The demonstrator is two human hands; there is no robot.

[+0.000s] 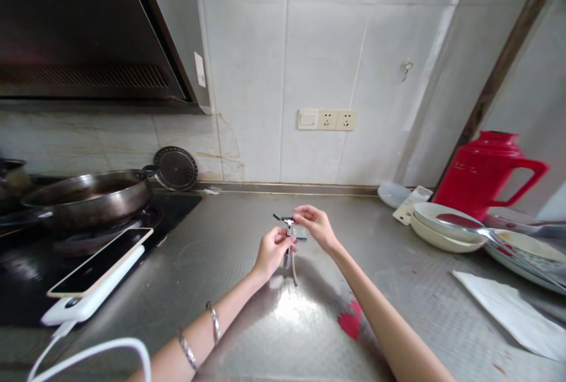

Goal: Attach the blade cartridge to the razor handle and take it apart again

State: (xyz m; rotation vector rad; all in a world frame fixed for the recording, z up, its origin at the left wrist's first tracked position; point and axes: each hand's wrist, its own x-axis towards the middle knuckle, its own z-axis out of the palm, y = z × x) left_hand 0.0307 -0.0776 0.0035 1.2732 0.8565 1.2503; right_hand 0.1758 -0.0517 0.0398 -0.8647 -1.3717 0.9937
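Just above the steel counter, my two hands meet over a small silver-and-dark implement whose exact kind I cannot make out. It has a slim silver stem and a thin dark bar across the top. My left hand is closed around the stem, fingers partly hiding it. My right hand is closed at the dark bar, its fingertips pinching the right end. A small clear piece with a dark edge shows below the right fingers. From beneath the left fingers hangs a greyish strip or tube.
At left, a phone lies on a white power bank with a cable, near a pan on the stove. Bowls, a red thermos and a white paper sheet are at right. Sockets are on the wall.
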